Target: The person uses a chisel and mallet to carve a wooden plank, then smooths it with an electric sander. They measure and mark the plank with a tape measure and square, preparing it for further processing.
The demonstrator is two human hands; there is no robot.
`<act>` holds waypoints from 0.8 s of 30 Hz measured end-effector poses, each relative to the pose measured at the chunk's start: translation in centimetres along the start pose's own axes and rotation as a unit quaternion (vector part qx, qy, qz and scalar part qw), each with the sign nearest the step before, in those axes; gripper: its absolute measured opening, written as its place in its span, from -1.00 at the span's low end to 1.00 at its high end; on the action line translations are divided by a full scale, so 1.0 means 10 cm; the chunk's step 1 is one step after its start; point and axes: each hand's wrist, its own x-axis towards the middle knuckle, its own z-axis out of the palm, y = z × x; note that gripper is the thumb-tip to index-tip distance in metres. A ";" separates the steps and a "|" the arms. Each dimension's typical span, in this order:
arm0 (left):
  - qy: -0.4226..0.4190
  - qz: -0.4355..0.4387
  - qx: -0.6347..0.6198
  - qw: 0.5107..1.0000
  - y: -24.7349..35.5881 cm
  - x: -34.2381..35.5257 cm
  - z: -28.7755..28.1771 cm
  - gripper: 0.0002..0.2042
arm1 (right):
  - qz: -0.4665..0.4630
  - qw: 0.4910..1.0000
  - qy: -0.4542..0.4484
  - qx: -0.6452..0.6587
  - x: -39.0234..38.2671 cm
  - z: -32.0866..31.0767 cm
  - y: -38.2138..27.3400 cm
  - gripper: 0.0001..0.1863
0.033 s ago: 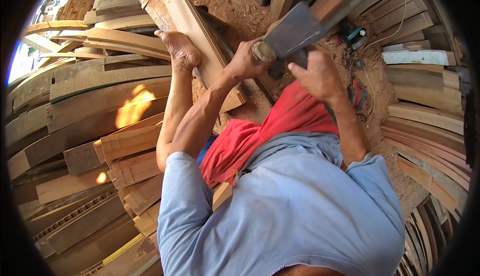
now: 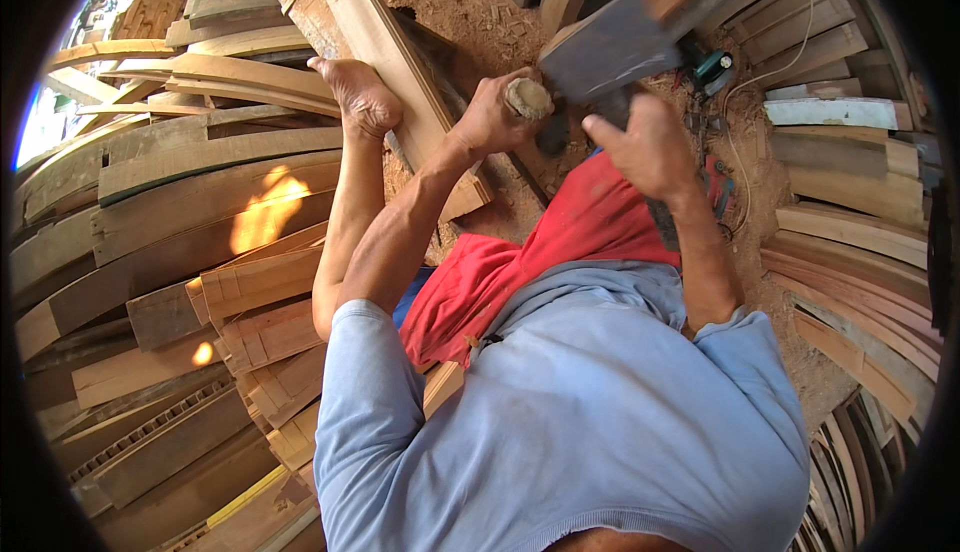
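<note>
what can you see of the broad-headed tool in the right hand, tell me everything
The broad-headed tool has a dark grey, flat-looking, roughly four-sided head with pale scuffs; motion blur hides whether it is metal or wood. A dark handle runs from its lower edge into the right hand, which grips it. The head is raised, tilted, up and right of the round pale end showing at the left hand; whether they touch is unclear.

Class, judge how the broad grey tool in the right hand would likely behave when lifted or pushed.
The grey tool seems stiff: its broad head looks flat and straight-edged. It probably feels head-heavy, since that head is far wider than the handle in the right hand. Being flat, it should probably slide, not roll.
</note>
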 end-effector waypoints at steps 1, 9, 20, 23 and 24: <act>-0.014 -0.030 0.001 0.999 0.01 0.00 -0.03 -0.75 | 0.022 0.998 0.018 0.057 0.01 -0.10 -0.05 -0.73; -0.079 -0.111 0.069 0.988 -0.10 0.07 0.10 -0.60 | 0.173 0.977 -0.079 -0.101 0.10 0.24 0.45 -0.75; 0.317 -0.105 0.154 0.930 0.04 -0.66 -1.06 -0.79 | 0.127 0.968 -0.036 0.213 -0.04 0.28 -0.04 -0.80; 0.341 -0.109 0.025 0.933 0.55 -0.55 -0.93 -0.82 | 0.109 0.960 -0.027 0.257 -0.08 0.28 -0.05 -0.83; 0.346 -0.076 0.106 0.929 0.55 -0.55 -0.90 -0.80 | 0.110 0.963 -0.037 0.243 -0.09 0.26 -0.05 -0.81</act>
